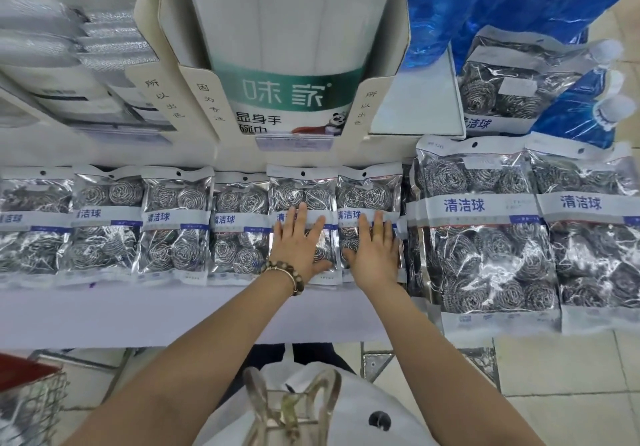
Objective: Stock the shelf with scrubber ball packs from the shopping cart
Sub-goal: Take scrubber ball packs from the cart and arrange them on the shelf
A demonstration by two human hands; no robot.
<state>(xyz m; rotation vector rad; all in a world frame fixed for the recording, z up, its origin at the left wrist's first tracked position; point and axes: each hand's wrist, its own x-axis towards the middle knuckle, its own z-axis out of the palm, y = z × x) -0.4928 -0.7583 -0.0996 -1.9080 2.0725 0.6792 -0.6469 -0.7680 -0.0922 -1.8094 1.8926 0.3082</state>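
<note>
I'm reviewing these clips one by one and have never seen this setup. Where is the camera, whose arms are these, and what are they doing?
No machine here: one camera sits on a person's head, looking forward and down, so both arms are the wearer's own. The left hand, with a bead bracelet at the wrist, lies flat on one small scrubber ball pack; the right hand lies flat on the neighbouring pack. Neither grips anything. The packs sit in a row on a pale shelf, with larger packs to the right. A wire shopping cart shows at the lower left.
</note>
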